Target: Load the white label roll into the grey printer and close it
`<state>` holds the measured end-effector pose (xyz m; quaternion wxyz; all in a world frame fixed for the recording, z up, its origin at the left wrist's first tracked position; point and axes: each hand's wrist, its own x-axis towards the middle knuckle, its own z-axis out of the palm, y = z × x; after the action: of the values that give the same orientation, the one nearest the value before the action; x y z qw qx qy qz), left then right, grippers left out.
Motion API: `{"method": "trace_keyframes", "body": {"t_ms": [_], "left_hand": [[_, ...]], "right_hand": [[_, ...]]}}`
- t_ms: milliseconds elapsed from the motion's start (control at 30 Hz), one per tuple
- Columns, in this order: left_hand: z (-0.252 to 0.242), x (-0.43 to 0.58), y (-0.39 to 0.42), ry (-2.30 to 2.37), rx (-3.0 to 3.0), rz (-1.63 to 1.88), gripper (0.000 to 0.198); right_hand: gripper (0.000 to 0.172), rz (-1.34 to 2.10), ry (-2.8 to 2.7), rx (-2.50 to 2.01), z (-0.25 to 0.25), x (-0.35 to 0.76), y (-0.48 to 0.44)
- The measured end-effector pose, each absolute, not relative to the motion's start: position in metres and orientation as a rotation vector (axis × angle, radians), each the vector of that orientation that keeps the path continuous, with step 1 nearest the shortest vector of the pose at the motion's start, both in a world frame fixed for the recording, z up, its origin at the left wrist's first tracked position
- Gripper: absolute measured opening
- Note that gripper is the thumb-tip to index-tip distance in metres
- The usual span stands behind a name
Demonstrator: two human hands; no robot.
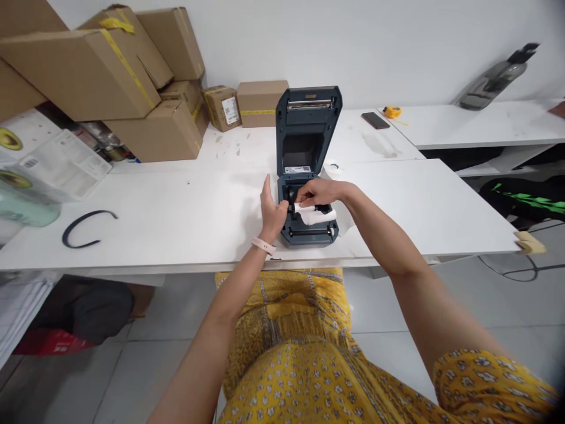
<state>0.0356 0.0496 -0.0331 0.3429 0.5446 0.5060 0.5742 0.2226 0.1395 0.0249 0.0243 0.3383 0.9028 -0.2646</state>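
A dark blue label printer (pixel 305 240) stands on the white table with its lid (pixel 302 121) raised. Inside its bay lies a white paper roll (pixel 306 208), with a loose strip curling over the front. My right hand (pixel 318 191) reaches in from the right, fingers bent down and closed on the roll's upper left part; the fingertips are partly hidden. At the printer's left wall is my left hand (pixel 272 212), its fingers stretched upward outside the wall and its thumb touching the inner edge near the roll's left end.
Cardboard boxes (pixel 154 129) are stacked at the back left, with a smaller box (pixel 262 105) behind the printer. A black band (pixel 83 229) lies on the left. Toward the back right are a phone (pixel 375 121), a yellow tape measure (pixel 392 112) and a pump bottle (pixel 494 82).
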Motion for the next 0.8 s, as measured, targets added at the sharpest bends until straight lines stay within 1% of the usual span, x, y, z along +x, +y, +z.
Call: {"method": "trace_keyframes", "body": {"t_ms": [33, 67, 167, 267, 400, 433, 567, 700, 800], "left_hand": [[-0.030, 0.035, 0.036, 1.277, 1.559, 1.552, 0.082], [-0.026, 0.034, 0.023, 1.209, 1.731, 1.541, 0.075], [-0.020, 0.039, -0.008, 1.085, 2.110, 1.365, 0.062], [-0.020, 0.049, -0.014, 1.182, 2.157, 1.331, 0.048], [-0.029, 0.058, -0.006, 1.265, 2.096, 1.427, 0.010], [-0.031, 0.058, -0.006, 1.254, 2.100, 1.453, 0.009], [-0.043, 0.053, -0.015, 1.156, 2.185, 1.518, 0.019], [-0.052, 0.047, -0.028, 1.091, 2.271, 1.469, 0.018], [-0.058, 0.046, -0.032, 1.087, 2.287, 1.469, 0.017]], "right_hand": [[0.034, -0.839, 2.799, 1.044, 0.023, 0.223, 0.141], [0.032, -0.854, 2.806, 1.040, 0.021, 0.224, 0.142], [0.024, -0.886, 2.828, 1.018, 0.017, 0.223, 0.147], [0.022, -0.925, 2.834, 1.005, 0.017, 0.220, 0.149], [0.026, -0.974, 2.809, 1.012, 0.025, 0.217, 0.144], [0.027, -0.981, 2.802, 1.016, 0.026, 0.217, 0.143], [0.030, -1.003, 2.792, 1.029, 0.028, 0.219, 0.141], [0.033, -1.036, 2.821, 1.028, 0.023, 0.223, 0.143], [0.031, -1.091, 2.874, 1.029, 0.017, 0.225, 0.142]]}}
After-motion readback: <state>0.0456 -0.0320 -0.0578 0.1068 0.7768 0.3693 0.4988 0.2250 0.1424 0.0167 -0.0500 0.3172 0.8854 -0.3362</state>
